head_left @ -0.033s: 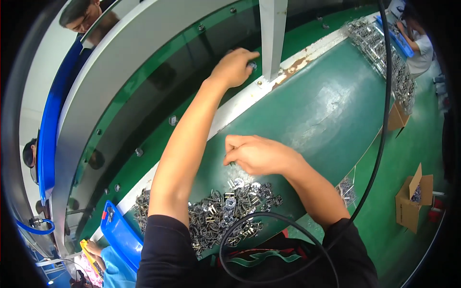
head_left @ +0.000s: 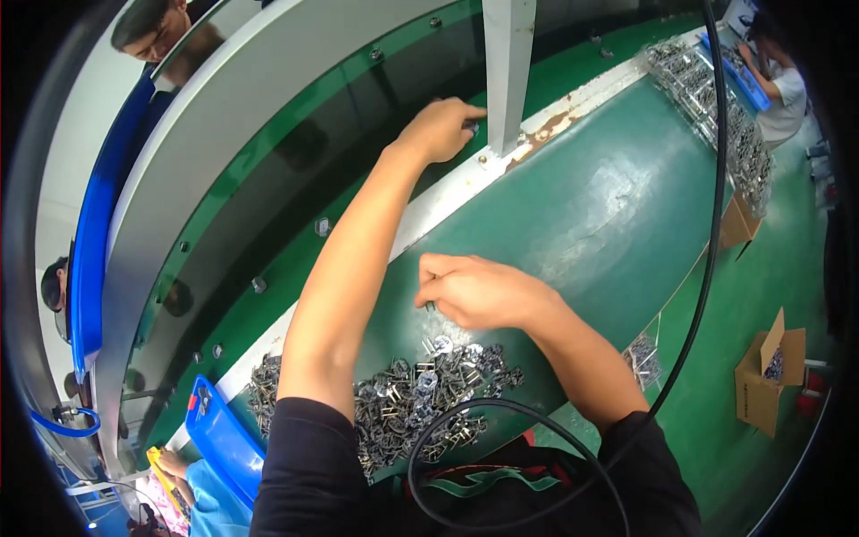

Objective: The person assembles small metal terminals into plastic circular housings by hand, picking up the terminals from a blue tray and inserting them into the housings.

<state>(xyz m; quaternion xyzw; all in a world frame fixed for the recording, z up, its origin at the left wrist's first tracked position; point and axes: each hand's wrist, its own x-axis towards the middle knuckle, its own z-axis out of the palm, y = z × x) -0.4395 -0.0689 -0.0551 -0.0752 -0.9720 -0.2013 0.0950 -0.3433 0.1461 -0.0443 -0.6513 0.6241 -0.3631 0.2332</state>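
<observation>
My left hand (head_left: 437, 132) reaches over the dark green conveyor belt (head_left: 358, 116), index finger stretched toward a white post. A small shiny metal part (head_left: 472, 128) sits at its thumb and fingers, which look closed on it. Lower down, my right hand (head_left: 483, 291) hovers over the green worktop (head_left: 582, 215) with its fingers pinched together. A tiny dark bit shows at its fingertips, too small to name. Just below lies a heap of small metal parts (head_left: 429, 394), dark and silvery, some with pins; my left forearm covers some of it.
A white post (head_left: 510, 80) rises from the chipped white rail (head_left: 438, 201). Several metal parts (head_left: 323, 226) dot the belt. A black cable (head_left: 716, 179) loops across in front. A blue tray (head_left: 219, 438) stands at left, a cardboard box (head_left: 758, 394) on the floor. Co-workers sit around.
My left hand has shifted very slightly toward me, and the small metal part with it. My right hand has hardly moved.
</observation>
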